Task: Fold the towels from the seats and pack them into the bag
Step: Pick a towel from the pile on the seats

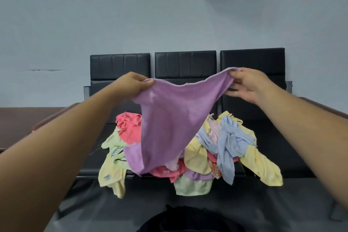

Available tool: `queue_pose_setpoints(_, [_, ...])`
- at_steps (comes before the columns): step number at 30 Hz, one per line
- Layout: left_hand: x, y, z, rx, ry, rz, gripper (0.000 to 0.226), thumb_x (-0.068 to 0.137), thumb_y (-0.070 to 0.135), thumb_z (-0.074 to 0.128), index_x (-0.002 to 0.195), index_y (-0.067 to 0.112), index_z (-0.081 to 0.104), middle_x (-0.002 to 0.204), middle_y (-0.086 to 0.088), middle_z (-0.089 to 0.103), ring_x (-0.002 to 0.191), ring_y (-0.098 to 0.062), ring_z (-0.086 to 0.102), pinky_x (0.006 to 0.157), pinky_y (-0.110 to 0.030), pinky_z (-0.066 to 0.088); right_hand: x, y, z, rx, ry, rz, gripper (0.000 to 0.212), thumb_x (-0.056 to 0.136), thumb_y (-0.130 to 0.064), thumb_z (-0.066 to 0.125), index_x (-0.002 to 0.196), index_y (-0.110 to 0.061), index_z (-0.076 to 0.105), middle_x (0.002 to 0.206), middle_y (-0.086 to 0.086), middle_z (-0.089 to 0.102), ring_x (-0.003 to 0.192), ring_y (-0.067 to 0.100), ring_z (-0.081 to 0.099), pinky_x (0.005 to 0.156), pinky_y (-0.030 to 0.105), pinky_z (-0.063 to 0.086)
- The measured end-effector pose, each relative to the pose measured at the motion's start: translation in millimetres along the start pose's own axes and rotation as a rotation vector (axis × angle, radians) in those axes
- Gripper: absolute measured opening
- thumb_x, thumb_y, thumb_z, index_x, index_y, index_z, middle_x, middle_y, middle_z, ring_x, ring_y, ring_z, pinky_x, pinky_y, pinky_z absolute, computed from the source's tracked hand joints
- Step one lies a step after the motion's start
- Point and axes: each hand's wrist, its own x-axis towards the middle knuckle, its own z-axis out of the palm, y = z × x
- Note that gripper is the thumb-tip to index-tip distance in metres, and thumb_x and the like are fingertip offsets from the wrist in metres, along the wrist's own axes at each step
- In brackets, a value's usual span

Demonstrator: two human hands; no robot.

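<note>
purple towel (169, 128) held up, left hand (131, 85), right hand (248, 86)

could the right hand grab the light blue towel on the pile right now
Probably not yet: the right hand pinches the purple terry towel. The light blue towel lies uncovered below it.

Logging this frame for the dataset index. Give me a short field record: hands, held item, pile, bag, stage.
left hand: pinches one top corner of the purple towel
right hand: pinches the other top corner
purple towel: held up, spread between both hands, hanging in front of the pile
towel pile: crumpled pink, yellow, blue, green and purple towels on the black seats
bag: dark, at the bottom edge, only partly in view
stage: held towel not yet folded
</note>
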Motion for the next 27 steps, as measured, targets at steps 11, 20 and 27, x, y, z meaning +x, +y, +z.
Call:
queue_pose_setpoints(11, [10, 5, -14, 0.496, 0.114, -0.106, 0.020, 0.094, 0.038, 0.067, 0.094, 0.019, 0.075, 0.088, -0.007, 0.069, 0.080, -0.022, 0.058, 0.070, -0.029, 0.046, -3, -9, 0, -0.110, 0.169, -0.065, 0.028, 0.093, -0.007, 0.070, 0.120, -0.004, 0.068, 0.108, 0.011, 0.072, 0.094, 0.022, 0.072, 0.073, 0.034, 0.061])
queue_pose_setpoints(20, [-2, -9, -7, -0.401, -0.131, -0.020, 0.014, 0.098, 0.001, 0.055, 0.100, 0.014, 0.061, 0.081, -0.002, 0.062, 0.064, -0.011, 0.056, 0.050, -0.019, 0.049, -8, -3, 8, -0.327, 0.235, -0.148, 0.025, 0.094, -0.019, 0.070, 0.118, -0.011, 0.067, 0.109, 0.005, 0.067, 0.097, 0.019, 0.068, 0.078, 0.031, 0.061])
queue_pose_setpoints(27, [-2, -2, 6, -0.633, -0.341, 0.089, 0.029, 0.099, -0.007, 0.044, 0.092, 0.007, 0.069, 0.093, -0.014, 0.070, 0.080, -0.020, 0.070, 0.072, -0.026, 0.060, -10, 1, 28, -0.405, 0.124, -0.249, 0.019, 0.092, -0.021, 0.074, 0.109, -0.013, 0.073, 0.103, 0.001, 0.068, 0.089, 0.010, 0.063, 0.069, 0.021, 0.053])
